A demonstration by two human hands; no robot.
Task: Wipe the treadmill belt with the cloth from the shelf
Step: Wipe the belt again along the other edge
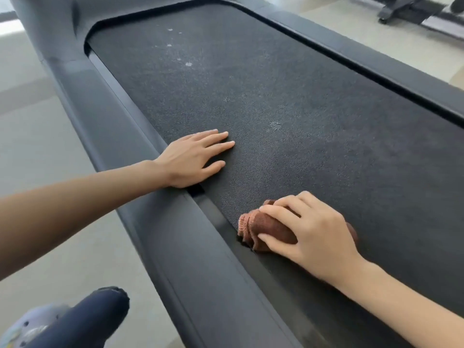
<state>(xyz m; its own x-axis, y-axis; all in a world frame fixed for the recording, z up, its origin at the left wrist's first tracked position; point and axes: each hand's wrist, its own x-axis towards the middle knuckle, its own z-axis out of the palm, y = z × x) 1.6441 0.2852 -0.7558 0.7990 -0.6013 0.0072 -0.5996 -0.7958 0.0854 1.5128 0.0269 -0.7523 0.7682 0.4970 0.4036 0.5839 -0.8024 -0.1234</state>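
All left fingers (218, 145) flat, right (278, 210) curled — cloth (272, 228)

Probably a gym; treadmill (276, 116), other equipment (411, 8)

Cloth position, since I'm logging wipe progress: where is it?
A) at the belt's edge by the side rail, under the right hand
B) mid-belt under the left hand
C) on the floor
A: the right hand grips the cloth on the belt right beside the side rail; the left hand lies flat and bare.
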